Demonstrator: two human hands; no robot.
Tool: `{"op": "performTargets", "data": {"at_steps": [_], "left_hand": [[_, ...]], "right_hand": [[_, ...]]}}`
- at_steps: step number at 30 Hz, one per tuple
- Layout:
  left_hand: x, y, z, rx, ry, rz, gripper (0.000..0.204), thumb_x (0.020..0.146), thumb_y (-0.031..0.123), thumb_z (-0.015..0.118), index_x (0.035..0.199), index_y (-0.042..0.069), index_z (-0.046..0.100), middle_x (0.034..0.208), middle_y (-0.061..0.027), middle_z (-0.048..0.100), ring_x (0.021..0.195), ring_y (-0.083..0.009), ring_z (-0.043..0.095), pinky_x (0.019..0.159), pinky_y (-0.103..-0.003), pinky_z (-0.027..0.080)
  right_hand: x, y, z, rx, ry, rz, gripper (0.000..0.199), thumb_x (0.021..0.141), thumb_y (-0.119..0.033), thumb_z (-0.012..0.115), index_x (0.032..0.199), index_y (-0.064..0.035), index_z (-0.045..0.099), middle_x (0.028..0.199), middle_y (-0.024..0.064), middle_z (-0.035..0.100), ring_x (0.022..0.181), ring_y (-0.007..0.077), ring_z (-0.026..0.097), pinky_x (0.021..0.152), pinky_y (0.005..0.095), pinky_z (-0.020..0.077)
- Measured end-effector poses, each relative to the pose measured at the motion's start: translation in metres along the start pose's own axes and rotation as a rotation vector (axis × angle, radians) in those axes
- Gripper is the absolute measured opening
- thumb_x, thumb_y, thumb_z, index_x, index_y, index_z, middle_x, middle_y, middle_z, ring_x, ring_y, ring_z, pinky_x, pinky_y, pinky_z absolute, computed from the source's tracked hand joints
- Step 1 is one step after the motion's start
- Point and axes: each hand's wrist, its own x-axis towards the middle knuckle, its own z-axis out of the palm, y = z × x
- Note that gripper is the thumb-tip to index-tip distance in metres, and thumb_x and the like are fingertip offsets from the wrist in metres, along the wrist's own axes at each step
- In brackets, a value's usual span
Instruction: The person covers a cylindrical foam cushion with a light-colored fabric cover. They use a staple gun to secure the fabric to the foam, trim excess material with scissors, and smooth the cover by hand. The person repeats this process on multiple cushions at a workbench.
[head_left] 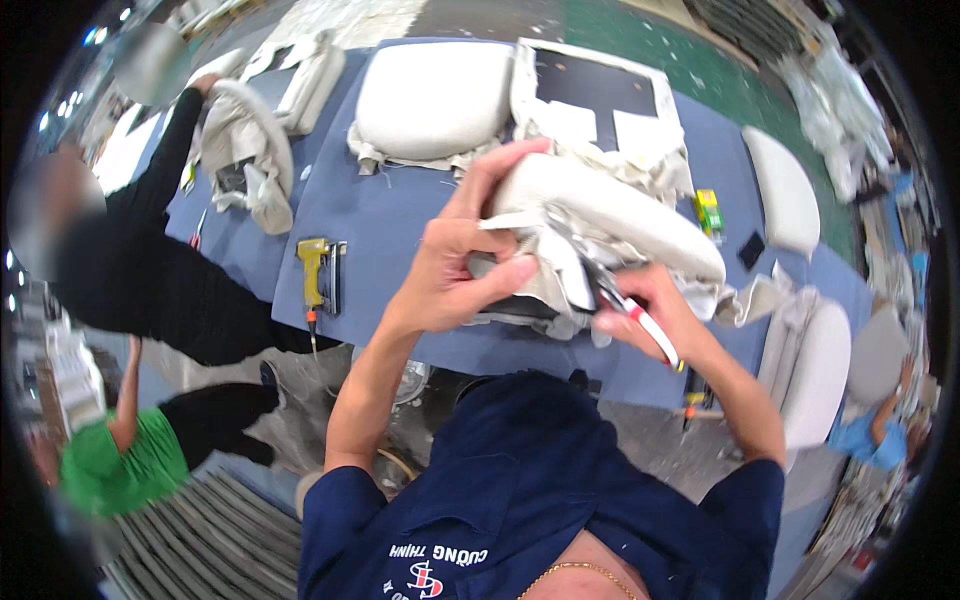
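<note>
Counting one cushion (630, 212) in hand, one hand tool (652, 335), one yellow staple gun (313, 268) to the left, one small green-and-yellow box (708, 212) to the right. Cushion off-white, rounded, smooth on top, loose cloth (540, 270) bunched along its near side; held tilted above the blue table (385, 215). Left hand (455, 260) pinches the cloth, thumb against fingers. Right hand (652, 300) wraps the tool's red-and-white handles; gap at its tip unclear. Bare blue cover between staple gun and left hand; white-bordered panel (660, 95) close behind.
</note>
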Motion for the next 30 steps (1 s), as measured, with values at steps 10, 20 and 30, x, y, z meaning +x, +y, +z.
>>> {"op": "performTargets", "data": {"at_steps": [10, 20, 30], "left_hand": [[0.011, 0.003, 0.034, -0.118, 0.027, 0.114, 0.032, 0.08, 0.011, 0.069, 0.056, 0.0, 0.05, 0.155, -0.0274, 0.038, 0.121, -0.0339, 0.056, 0.1, -0.041, 0.041], [-0.145, 0.022, -0.001, -0.215, 0.806, -0.403, 0.02, 0.096, 0.009, 0.061, 0.082, -0.003, 0.07, 0.075, -0.0087, 0.07, 0.065, -0.0129, 0.067, 0.062, -0.028, 0.055], [-0.22, 0.038, -0.023, 0.998, 0.705, -0.829, 0.056, 0.086, 0.021, 0.076, 0.133, 0.002, 0.054, 0.137, -0.0223, 0.054, 0.126, -0.0386, 0.053, 0.105, -0.048, 0.044]], "right_hand": [[-0.025, 0.014, -0.051, -0.3, 0.587, -0.135, 0.056, 0.093, -0.047, 0.068, 0.115, 0.0019, 0.051, 0.104, 0.0075, 0.052, 0.096, 0.0192, 0.051, 0.091, 0.0333, 0.0393], [0.015, 0.061, -0.05, -0.376, 0.614, -0.129, 0.051, 0.097, -0.022, 0.067, 0.134, 0.0071, 0.046, 0.115, 0.014, 0.056, 0.109, 0.0245, 0.054, 0.101, 0.0354, 0.0392], [0.032, 0.035, -0.025, -0.357, 0.661, -0.136, 0.06, 0.083, -0.02, 0.08, 0.131, 0.0042, 0.053, 0.112, 0.015, 0.067, 0.107, 0.0236, 0.064, 0.094, 0.0343, 0.0494]]}}
